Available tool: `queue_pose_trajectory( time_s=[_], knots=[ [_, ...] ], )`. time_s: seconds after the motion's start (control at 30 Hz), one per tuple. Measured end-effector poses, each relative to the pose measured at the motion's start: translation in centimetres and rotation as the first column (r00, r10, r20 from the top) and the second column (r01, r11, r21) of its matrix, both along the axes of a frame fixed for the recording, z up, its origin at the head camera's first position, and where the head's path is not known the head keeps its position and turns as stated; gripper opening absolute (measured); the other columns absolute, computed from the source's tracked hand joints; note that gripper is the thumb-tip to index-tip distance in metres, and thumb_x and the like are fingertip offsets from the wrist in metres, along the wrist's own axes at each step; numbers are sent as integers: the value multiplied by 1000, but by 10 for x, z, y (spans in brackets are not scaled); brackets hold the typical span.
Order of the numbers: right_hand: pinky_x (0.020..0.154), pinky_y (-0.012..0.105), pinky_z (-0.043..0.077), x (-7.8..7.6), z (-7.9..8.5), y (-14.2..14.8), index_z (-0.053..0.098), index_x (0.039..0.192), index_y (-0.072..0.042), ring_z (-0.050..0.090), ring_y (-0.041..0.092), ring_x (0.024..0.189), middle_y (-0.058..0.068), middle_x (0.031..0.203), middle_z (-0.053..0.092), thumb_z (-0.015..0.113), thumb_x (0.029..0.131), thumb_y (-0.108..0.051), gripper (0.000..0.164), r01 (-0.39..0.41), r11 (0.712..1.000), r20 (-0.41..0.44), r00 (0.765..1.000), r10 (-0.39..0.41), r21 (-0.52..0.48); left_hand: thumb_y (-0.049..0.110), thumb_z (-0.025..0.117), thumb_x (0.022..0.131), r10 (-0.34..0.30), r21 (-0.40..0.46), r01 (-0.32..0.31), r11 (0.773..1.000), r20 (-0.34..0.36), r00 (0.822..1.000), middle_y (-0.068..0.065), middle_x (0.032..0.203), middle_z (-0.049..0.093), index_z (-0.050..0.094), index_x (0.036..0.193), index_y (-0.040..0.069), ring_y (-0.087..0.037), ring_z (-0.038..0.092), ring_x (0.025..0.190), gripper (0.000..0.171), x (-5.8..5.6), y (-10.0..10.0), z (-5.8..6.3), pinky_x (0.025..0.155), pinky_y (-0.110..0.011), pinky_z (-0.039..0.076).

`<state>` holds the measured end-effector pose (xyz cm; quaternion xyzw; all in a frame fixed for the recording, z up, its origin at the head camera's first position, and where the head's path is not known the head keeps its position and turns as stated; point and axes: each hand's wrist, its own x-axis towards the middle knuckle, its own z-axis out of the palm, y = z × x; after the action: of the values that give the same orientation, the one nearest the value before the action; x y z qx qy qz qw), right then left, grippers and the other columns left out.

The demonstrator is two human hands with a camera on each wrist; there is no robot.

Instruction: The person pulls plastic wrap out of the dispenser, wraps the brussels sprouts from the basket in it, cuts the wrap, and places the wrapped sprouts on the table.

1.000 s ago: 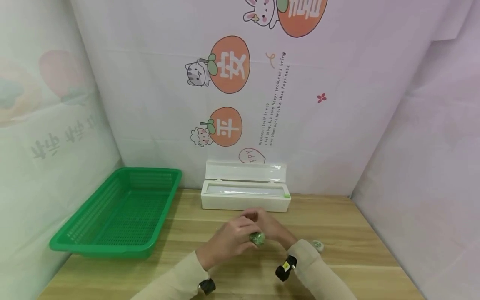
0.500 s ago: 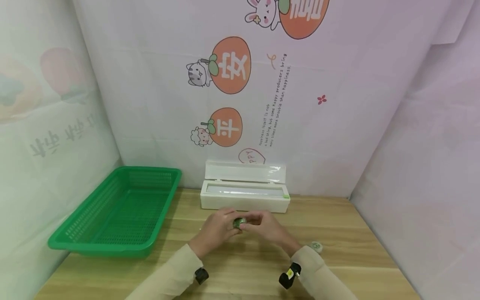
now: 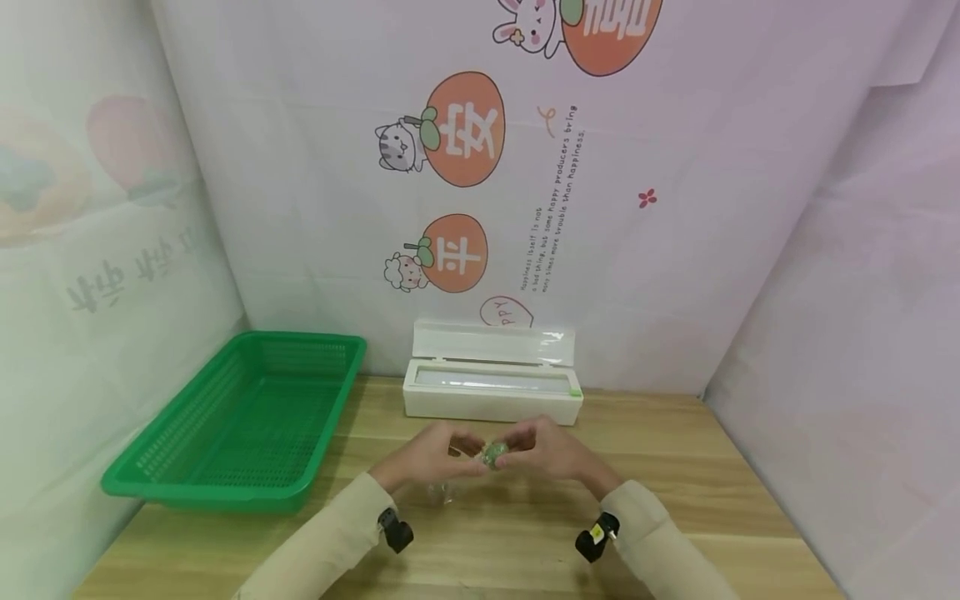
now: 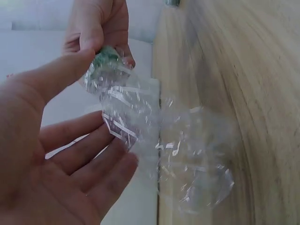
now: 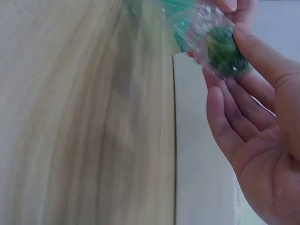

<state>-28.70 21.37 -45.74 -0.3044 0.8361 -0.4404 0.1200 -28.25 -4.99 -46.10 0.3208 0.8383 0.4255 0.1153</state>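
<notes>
A small green bundle in clear plastic film (image 3: 495,454) is held up between the hands over the wooden table. My right hand (image 3: 551,450) pinches it, thumb on the near side and fingers behind, as the right wrist view shows. In the left wrist view my left hand (image 4: 70,154) has its thumb tip at the green bundle (image 4: 105,58), its other fingers spread apart. A loose tail of crinkled clear film (image 4: 201,164) trails down from the bundle past the left fingertips. The green content looks leafy through the film; its kind does not show.
Behind the hands stands a white film dispenser box (image 3: 491,404), its lid raised against the wall. A green plastic basket (image 3: 206,498) sits at the left. Fabric walls enclose the wooden table (image 3: 697,500) on three sides. A small greenish thing (image 4: 172,2) shows at the left wrist view's top edge.
The left hand went from holding the bundle to spread fingers, while the right hand took it. Both wrists moved apart, and a film tail now hangs below the left hand.
</notes>
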Motion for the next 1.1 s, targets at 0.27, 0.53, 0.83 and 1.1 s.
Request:
queue_pose_trajectory(
  time_s=[0.27, 0.53, 0.83, 1.1],
  knots=[
    [85, 31, 65, 2, 14, 2, 79, 116, -16, 79, 18, 94, -1, 105, 82, 81, 94, -24, 24, -151, 988, 21, 988, 151, 42, 27, 80, 95, -161, 78, 147, 986, 224, 961, -1, 100, 82, 81, 109, 15, -12, 74, 87, 18, -1, 7, -5, 79, -24, 60],
    [86, 29, 65, 5, 19, 1, 80, 111, -21, 78, 14, 95, -5, 106, 82, 82, 93, -27, 19, -194, 976, 52, 981, 189, 97, 17, 81, 93, -265, 94, 251, 963, 194, 944, -4, 85, 81, 83, 91, 9, -5, 65, 68, 9, 0, 12, -6, 67, -17, 53],
    [86, 31, 65, 8, 22, 5, 80, 114, -21, 78, 15, 94, -4, 108, 81, 81, 95, -25, 20, -193, 977, 69, 980, 187, 89, 22, 80, 95, -275, 88, 263, 961, 181, 944, -3, 79, 79, 84, 91, 8, -1, 49, 58, 15, 3, 11, -7, 56, -15, 41],
    [87, 30, 65, 9, 24, 10, 79, 118, -18, 78, 15, 96, -1, 110, 82, 80, 95, -26, 24, -175, 983, 70, 983, 171, 58, 15, 74, 99, -320, 144, 299, 943, 157, 934, -27, 91, 78, 80, 95, -8, -2, 45, 57, 23, 0, 16, -13, 58, -15, 41]
  ],
)
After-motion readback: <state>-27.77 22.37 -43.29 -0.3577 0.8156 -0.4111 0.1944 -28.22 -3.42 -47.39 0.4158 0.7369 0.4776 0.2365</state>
